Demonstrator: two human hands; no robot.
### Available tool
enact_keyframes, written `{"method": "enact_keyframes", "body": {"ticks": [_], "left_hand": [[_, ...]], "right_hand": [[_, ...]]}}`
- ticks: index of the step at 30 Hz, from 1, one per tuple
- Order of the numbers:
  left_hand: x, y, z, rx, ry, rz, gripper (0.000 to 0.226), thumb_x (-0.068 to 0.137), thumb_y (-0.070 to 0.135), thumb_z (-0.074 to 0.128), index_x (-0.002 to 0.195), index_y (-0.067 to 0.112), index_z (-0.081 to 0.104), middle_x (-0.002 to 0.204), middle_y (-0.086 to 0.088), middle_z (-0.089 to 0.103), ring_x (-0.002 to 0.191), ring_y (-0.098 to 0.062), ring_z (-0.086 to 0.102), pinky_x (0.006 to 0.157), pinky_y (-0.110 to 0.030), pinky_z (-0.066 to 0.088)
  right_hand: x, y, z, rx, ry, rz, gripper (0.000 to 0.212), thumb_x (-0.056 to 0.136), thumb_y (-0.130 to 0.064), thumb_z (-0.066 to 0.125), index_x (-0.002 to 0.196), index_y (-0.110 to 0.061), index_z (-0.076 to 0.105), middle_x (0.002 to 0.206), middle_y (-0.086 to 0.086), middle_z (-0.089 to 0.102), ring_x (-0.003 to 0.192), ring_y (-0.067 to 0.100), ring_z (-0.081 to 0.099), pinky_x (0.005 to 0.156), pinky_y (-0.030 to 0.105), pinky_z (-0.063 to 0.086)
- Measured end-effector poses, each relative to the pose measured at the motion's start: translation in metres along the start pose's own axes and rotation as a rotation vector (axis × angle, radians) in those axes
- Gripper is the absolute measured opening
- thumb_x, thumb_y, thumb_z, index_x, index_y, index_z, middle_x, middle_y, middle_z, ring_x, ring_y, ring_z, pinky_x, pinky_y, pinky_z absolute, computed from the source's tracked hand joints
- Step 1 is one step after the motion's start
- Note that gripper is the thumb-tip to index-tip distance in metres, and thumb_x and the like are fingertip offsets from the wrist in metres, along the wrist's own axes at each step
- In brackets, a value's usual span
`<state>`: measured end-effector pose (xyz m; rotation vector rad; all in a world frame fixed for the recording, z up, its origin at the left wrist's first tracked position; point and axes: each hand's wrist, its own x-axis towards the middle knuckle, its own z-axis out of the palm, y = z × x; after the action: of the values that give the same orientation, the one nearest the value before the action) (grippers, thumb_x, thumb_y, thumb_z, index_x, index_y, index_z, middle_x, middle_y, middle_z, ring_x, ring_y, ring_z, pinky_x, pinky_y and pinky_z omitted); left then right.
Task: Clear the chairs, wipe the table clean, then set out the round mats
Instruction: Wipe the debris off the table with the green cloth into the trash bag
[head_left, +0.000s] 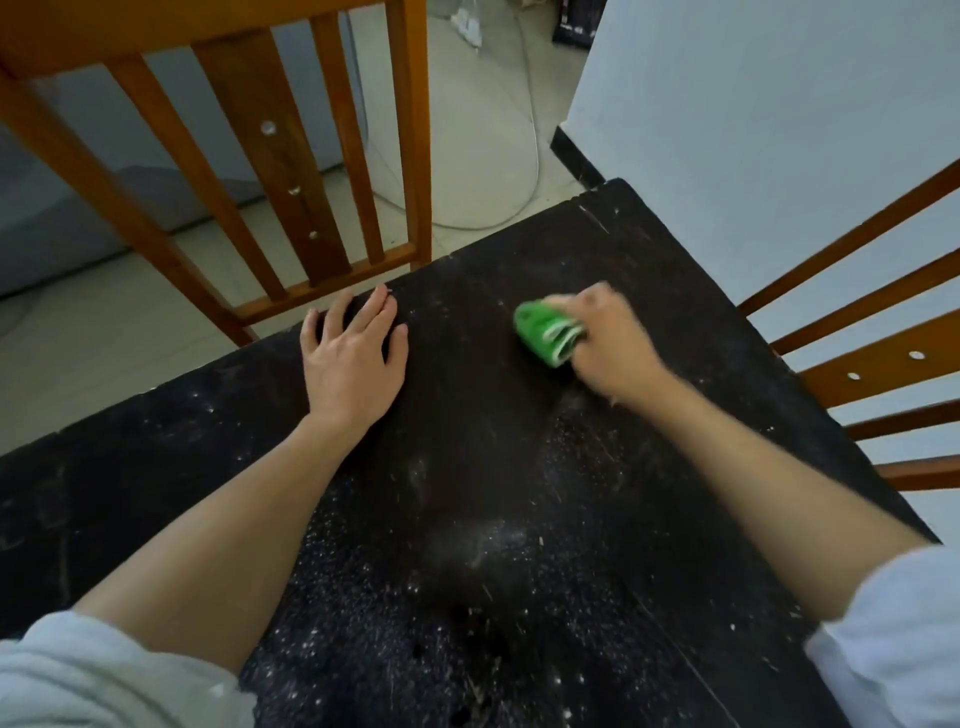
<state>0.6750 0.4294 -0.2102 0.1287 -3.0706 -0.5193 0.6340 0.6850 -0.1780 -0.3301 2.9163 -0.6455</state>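
The left hand (353, 358) lies flat on the dark table (156, 493), palm down, its fingers (376, 314) straight and slightly spread, holding nothing; the fingertips reach close to the table's far edge. The right hand (605, 343) is blurred, its fingers curled around a folded green cloth (543, 332) with white stripes, which it presses against the tabletop to the right of the left hand, the 2 hands well apart. The cloth sticks out on the left side of the fist. White specks and dusty smears cover much of the table, thickest in the near middle between the forearms. Both pale sleeves (93, 675) are pushed up the arms. 1 wooden chair (291, 171) stands at the table's far edge just beyond the left hand, and another chair (872, 364) stands along the right side.
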Motion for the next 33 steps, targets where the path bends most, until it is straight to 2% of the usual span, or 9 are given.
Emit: {"method": "enact_keyframes", "body": {"ticks": [4, 10, 15, 18, 21, 23, 26, 28, 33], "left_hand": [[0.000, 0.000, 0.002, -0.013, 0.014, 0.006, 0.043, 0.100, 0.036, 0.030, 0.141, 0.025, 0.041, 0.151, 0.006, 0.033, 0.143, -0.019, 0.018, 0.117, -0.048, 0.007], [-0.003, 0.000, 0.002, 0.046, -0.042, -0.014, 0.048, 0.099, 0.043, 0.027, 0.144, 0.027, 0.032, 0.154, 0.006, 0.025, 0.145, -0.019, 0.012, 0.118, -0.048, 0.004], [-0.005, 0.012, 0.002, 0.098, -0.113, -0.084, 0.056, 0.097, 0.051, 0.025, 0.148, 0.027, 0.021, 0.157, 0.005, 0.013, 0.146, -0.020, 0.001, 0.116, -0.049, -0.003], [-0.005, 0.026, 0.000, 0.089, -0.149, -0.155, 0.056, 0.098, 0.046, 0.028, 0.149, 0.025, 0.016, 0.158, 0.004, 0.007, 0.146, -0.021, -0.005, 0.116, -0.053, -0.004], [-0.003, 0.033, -0.002, 0.072, -0.181, -0.191, 0.055, 0.099, 0.040, 0.031, 0.149, 0.023, 0.016, 0.159, 0.004, 0.005, 0.145, -0.022, -0.007, 0.115, -0.055, -0.005], [-0.002, 0.035, -0.003, 0.085, -0.175, -0.187, 0.054, 0.099, 0.039, 0.032, 0.149, 0.022, 0.017, 0.158, 0.003, 0.006, 0.145, -0.023, -0.006, 0.114, -0.056, -0.005], [-0.001, 0.040, -0.006, 0.163, -0.193, -0.178, 0.052, 0.100, 0.036, 0.031, 0.148, 0.022, 0.020, 0.159, 0.000, 0.006, 0.145, -0.025, -0.008, 0.114, -0.057, -0.007], [-0.005, 0.053, -0.008, 0.176, -0.151, -0.148, 0.050, 0.099, 0.030, 0.034, 0.147, 0.024, 0.021, 0.159, -0.002, 0.004, 0.145, -0.026, -0.008, 0.115, -0.054, -0.007], [-0.057, 0.121, 0.014, -0.113, -0.127, 0.075, 0.051, 0.097, 0.026, 0.038, 0.147, 0.026, 0.026, 0.158, -0.003, 0.014, 0.146, -0.023, 0.004, 0.117, -0.041, 0.005]], "right_hand": [[0.002, 0.018, -0.004, -0.072, -0.040, 0.190, 0.062, 0.076, 0.001, 0.046, 0.133, -0.022, 0.048, 0.116, 0.021, 0.047, 0.106, 0.042, 0.048, 0.093, 0.045, 0.044], [-0.130, -0.054, 0.008, 0.001, -0.640, -0.497, 0.047, 0.083, -0.013, 0.048, 0.127, -0.030, 0.050, 0.111, 0.001, 0.048, 0.100, 0.021, 0.042, 0.080, 0.033, 0.036], [-0.054, 0.034, -0.024, 0.023, 0.053, 0.033, 0.044, 0.082, -0.010, 0.050, 0.123, -0.025, 0.058, 0.108, 0.012, 0.054, 0.101, 0.032, 0.050, 0.088, 0.039, 0.043], [-0.026, 0.062, -0.034, -0.103, 0.136, 0.369, 0.055, 0.081, -0.002, 0.048, 0.132, -0.022, 0.049, 0.122, 0.016, 0.047, 0.112, 0.034, 0.044, 0.094, 0.044, 0.041], [-0.067, 0.031, -0.013, -0.204, -0.011, 0.177, 0.053, 0.078, -0.006, 0.046, 0.128, -0.023, 0.052, 0.117, 0.012, 0.048, 0.103, 0.034, 0.044, 0.088, 0.046, 0.043], [-0.117, -0.001, -0.004, 0.041, -0.241, -0.096, 0.045, 0.079, -0.009, 0.046, 0.119, -0.025, 0.060, 0.107, 0.008, 0.051, 0.095, 0.030, 0.047, 0.084, 0.042, 0.044], [-0.149, -0.024, -0.024, 0.406, -0.664, -0.189, 0.035, 0.084, -0.006, 0.053, 0.116, -0.019, 0.063, 0.097, -0.006, 0.052, 0.091, 0.008, 0.051, 0.085, 0.017, 0.041], [-0.124, -0.003, -0.032, 0.421, -0.427, -0.178, 0.028, 0.082, -0.020, 0.060, 0.108, -0.014, 0.067, 0.086, -0.015, 0.054, 0.080, -0.002, 0.053, 0.079, 0.006, 0.040], [-0.037, 0.112, -0.043, -0.001, 0.116, 0.328, 0.045, 0.081, -0.012, 0.054, 0.121, -0.033, 0.056, 0.111, 0.009, 0.058, 0.095, 0.023, 0.058, 0.079, 0.037, 0.053]]}}
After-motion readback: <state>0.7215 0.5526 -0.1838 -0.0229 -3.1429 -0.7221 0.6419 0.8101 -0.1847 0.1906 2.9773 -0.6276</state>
